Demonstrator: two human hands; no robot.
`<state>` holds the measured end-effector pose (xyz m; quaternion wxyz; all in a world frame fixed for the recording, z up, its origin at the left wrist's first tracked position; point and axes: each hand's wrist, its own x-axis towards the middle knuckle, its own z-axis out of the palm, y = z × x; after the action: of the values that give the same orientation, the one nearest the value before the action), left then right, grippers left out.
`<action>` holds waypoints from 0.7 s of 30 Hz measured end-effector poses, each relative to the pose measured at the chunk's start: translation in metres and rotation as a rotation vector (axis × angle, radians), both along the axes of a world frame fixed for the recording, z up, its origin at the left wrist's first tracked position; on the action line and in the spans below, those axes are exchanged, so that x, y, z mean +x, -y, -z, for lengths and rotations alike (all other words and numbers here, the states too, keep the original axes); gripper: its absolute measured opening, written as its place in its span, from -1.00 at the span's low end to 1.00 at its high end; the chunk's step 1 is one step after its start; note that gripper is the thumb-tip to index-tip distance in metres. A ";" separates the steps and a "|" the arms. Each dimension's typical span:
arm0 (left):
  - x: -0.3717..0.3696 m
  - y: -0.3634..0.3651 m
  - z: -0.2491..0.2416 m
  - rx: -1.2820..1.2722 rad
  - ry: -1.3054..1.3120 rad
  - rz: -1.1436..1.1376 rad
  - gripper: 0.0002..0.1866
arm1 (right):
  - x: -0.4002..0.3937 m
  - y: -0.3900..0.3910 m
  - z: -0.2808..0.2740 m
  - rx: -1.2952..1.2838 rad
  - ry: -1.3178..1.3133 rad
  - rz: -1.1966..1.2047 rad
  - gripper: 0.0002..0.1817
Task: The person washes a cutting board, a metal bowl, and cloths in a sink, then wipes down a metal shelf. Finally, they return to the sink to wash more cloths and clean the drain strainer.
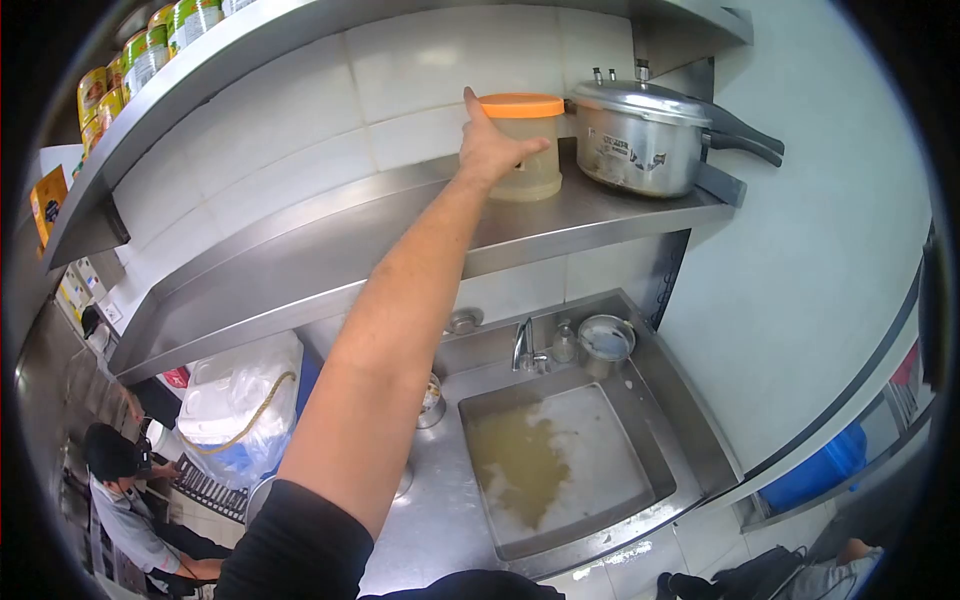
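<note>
My left hand (490, 152) reaches up to the metal shelf and is closed around the side of a clear plastic jar (540, 172) with an orange lid (522, 105). The thumb lies across the jar's front, while the other fingers go round its far left side, partly hidden. Upright, the jar appears to rest on the shelf (330, 235). Just right of it stands a steel pressure cooker (640, 140) with a black handle. My right hand is out of view.
Below the shelf is a steel sink (655, 460) with cloudy, yellowish water. A faucet (522, 345), a glass bottle (564, 342) and a metal pot (605, 345) stand behind it. Left are a white-lidded cooler (240, 385) and a person in a black cap (112, 450). Cans (150, 55) line the upper shelf.
</note>
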<state>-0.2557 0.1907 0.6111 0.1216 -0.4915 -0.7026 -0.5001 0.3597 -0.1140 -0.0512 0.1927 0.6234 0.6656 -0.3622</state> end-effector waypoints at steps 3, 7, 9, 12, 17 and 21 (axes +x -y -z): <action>-0.013 0.005 0.000 0.006 0.011 -0.002 0.57 | -0.091 -0.086 -0.107 0.384 -0.149 -0.010 -0.30; -0.053 0.035 -0.008 -0.054 0.024 -0.085 0.56 | -0.205 -0.180 -0.259 0.707 -0.523 -0.120 -0.45; -0.067 0.069 -0.012 -0.055 0.003 -0.111 0.55 | -0.245 -0.181 -0.330 0.775 -0.816 -0.127 -0.54; -0.081 0.137 -0.018 -0.021 -0.001 -0.093 0.52 | -0.282 -0.176 -0.373 0.635 -1.014 -0.188 -0.60; -0.122 0.227 -0.017 -0.006 0.065 -0.210 0.49 | -0.325 -0.153 -0.355 0.428 -1.083 -0.314 -0.66; -0.154 0.280 -0.013 0.127 -0.006 -0.196 0.42 | -0.347 -0.140 -0.357 0.369 -1.128 -0.425 -0.69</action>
<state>-0.4098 -0.0894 0.6242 0.2030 -0.4133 -0.7138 -0.5277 0.0123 0.0262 0.3063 -0.2309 0.2133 0.8257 -0.4684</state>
